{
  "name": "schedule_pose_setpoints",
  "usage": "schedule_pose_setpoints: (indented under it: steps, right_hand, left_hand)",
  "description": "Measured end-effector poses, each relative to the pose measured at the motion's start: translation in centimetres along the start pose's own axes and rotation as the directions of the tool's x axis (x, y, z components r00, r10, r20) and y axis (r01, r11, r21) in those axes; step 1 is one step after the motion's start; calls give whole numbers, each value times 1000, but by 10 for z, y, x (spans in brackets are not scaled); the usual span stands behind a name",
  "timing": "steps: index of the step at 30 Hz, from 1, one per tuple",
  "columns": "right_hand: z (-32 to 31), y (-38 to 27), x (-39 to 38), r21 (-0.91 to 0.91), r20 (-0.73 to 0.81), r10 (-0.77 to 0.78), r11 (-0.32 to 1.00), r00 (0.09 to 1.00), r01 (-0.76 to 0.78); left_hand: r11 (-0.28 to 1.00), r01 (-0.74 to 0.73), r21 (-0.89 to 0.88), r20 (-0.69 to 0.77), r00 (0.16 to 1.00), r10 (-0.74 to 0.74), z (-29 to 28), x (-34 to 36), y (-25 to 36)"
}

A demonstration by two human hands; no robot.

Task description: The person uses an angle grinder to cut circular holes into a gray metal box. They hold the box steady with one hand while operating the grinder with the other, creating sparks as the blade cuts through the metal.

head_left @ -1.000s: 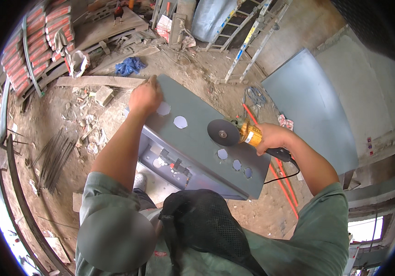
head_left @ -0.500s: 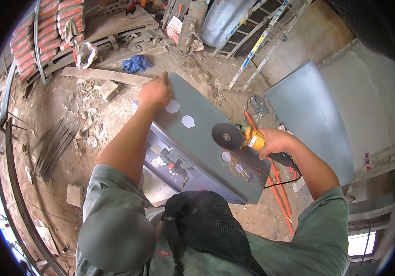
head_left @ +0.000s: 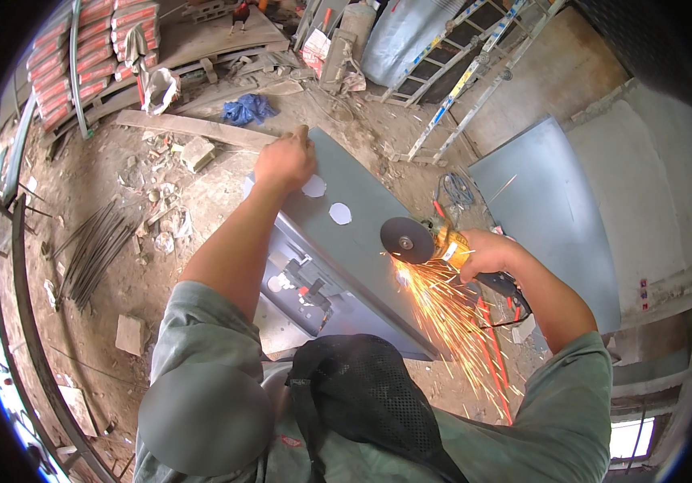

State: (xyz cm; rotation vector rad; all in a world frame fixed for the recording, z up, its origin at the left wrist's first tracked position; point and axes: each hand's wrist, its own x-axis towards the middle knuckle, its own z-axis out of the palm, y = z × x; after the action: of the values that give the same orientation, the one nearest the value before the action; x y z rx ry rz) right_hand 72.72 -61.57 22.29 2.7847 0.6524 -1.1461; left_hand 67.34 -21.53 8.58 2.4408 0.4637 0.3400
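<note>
A long grey sheet-metal box lies slantwise before me, round holes in its top face showing pale. My left hand grips the box's far left end, fingers closed over the edge. In my right hand is a yellow angle grinder, fingers wrapped round its body. Its dark cutting disc meets the box's top face, and bright orange sparks spray toward me and to the right, hiding that end of the box. Fittings are visible through the box's near side.
Orange tubes and a coiled cable lie right of the box. Stepladders and a blue-grey sheet stand beyond. At left are thin rods, a block and stacked bags. A blue plastic bag lies ahead.
The spark spray has grown from a few faint streaks to a dense, bright stream. The whole view has shifted slightly; both hands keep their holds.
</note>
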Motion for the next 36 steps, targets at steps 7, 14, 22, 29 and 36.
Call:
schedule_pose_setpoints:
  steps: [7,14,22,29,36]
  right_hand:
    - [-5,-19,-11,-139,-83,47,989,995,-58]
    - [-7,-26,-8,-139,-76,37,989,996,-47]
    - [-8,-3,-12,-50,-123,-118,992,985,113]
    - [-28,3,-45,182,-244,-72,976,967,119]
    - [-38,12,-62,132,-240,11,991,971,22]
  left_hand:
    - [998,10,-67,17,1000,-9,-4,0,-2]
    - [990,-4,-139,-38,999,-1,1,3,-10]
    - [990,6,-142,-18,1000,-8,0,8,-10]
    - [987,-22,-157,-40,999,16,0,5,-12]
    - [950,-160,-268,-247,965,92,5,2,-14]
